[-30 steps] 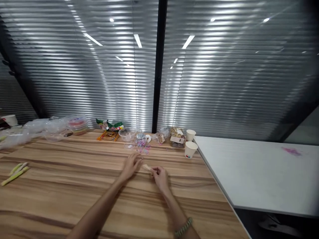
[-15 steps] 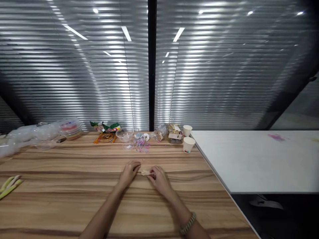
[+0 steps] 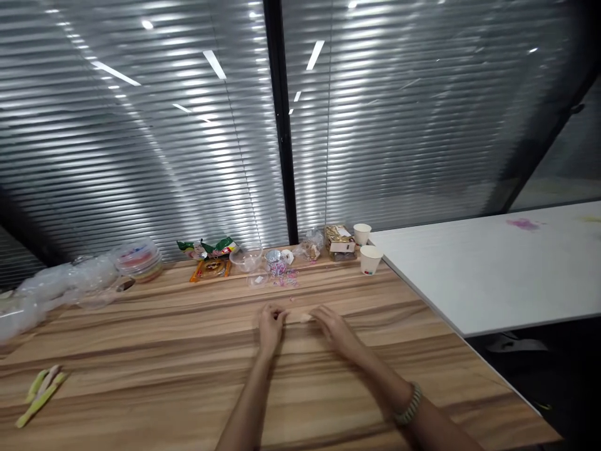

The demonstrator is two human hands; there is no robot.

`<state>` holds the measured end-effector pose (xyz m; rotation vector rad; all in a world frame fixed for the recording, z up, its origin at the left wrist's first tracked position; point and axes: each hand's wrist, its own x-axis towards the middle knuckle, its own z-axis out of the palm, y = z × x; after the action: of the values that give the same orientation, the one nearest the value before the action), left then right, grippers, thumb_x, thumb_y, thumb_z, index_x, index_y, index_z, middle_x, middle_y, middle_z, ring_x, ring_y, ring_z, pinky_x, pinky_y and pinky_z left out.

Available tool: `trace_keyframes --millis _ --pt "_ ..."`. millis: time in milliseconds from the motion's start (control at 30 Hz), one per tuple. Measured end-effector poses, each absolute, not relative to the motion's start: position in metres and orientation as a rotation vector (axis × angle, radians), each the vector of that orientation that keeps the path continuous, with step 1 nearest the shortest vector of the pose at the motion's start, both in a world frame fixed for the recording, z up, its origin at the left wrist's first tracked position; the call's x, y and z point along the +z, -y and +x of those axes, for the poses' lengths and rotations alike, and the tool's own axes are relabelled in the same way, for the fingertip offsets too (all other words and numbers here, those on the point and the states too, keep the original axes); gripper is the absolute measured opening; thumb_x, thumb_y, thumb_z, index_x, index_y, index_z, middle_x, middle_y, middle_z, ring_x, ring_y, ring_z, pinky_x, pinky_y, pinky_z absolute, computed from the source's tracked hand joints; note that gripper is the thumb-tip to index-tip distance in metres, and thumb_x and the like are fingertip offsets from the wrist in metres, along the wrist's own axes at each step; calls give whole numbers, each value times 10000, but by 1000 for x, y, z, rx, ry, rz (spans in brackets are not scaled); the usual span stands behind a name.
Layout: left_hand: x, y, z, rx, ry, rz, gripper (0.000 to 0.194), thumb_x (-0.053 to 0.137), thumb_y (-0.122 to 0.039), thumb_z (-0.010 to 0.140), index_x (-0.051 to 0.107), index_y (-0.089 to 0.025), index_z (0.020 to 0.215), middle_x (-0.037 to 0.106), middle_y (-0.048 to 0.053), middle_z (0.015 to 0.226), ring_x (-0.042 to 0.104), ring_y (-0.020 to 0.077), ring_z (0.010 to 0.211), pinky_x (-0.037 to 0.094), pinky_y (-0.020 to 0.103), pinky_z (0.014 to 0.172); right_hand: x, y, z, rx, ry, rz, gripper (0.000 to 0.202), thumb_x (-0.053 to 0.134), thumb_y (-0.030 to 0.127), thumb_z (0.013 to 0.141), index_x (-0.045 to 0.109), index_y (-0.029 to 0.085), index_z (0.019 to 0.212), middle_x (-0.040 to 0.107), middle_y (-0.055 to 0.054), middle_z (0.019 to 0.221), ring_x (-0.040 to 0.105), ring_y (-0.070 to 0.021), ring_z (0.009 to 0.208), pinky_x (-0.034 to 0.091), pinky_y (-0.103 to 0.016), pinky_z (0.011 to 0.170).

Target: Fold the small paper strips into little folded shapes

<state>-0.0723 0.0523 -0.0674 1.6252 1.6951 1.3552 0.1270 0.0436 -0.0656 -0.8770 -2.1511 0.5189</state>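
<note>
A small pale, dough-like piece [image 3: 305, 317] is between my two hands above the wooden table, blurred at its edges. My right hand [image 3: 335, 330] has its fingers closed at the piece's right end. My left hand [image 3: 271, 329] is just left of it, thumb and fingers pinched together; what they hold, if anything, is too small to make out. Beyond the hands, several pink and purple bits [image 3: 285, 277] are scattered beside a small clear lid [image 3: 258, 279]. A beaded bracelet [image 3: 409, 406] circles my right wrist.
Along the back edge are stacked tubs [image 3: 138, 259], clear plastic packaging [image 3: 91, 275], an orange snack packet [image 3: 211, 269], a clear bowl [image 3: 246, 258], a gold box [image 3: 340, 239] and a paper cup [image 3: 370, 260]. Yellow-green strips [image 3: 41, 396] lie front left. A white table [image 3: 436, 269] adjoins at right.
The view has tilted and turned left, so the table contents appear shifted right. My right hand has lifted its wrist and its fingers reach left to the pale piece; my left hand has curled more.
</note>
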Motion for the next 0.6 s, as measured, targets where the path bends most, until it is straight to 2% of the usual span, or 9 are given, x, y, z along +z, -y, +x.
trace_keyframes --millis 100,233,400,500,600 --pt "-70 -47 -55 1401 -1713 1588 192 554 -285 708 633 -127 631 602 55 662 556 169 649 433 269 617 -71 -53 134 706 1776 -1023 167 357 271 879 493 177 902 559 -49 802 528 -173 764 420 -289 715" --pt "-75 -38 -26 1534 -1567 1420 257 503 -356 743 605 -134 666 612 45 641 559 164 637 434 257 605 -77 -60 130 1045 1438 -965 229 401 409 830 468 192 856 476 13 652 480 -137 582 414 -239 561" --pt "-74 -34 -14 1476 -1297 1225 285 581 -421 675 583 -137 707 594 20 596 550 141 536 450 248 535 -74 -56 122 1118 1613 -919 244 554 388 741 511 157 810 486 14 665 459 -124 605 381 -213 558" --pt "-71 -33 -16 1460 -1185 1103 325 659 -423 598 598 -135 734 638 43 665 603 164 614 492 279 610 -71 -56 121 1018 1729 -991 222 561 358 740 529 139 764 464 28 606 418 -109 557 338 -195 513" --pt "-67 -32 -16 1450 -1147 1067 321 709 -380 552 624 -126 728 661 52 664 617 175 624 500 280 605 -68 -57 120 956 1790 -1004 190 553 319 743 550 129 743 481 25 600 406 -103 544 321 -188 497"
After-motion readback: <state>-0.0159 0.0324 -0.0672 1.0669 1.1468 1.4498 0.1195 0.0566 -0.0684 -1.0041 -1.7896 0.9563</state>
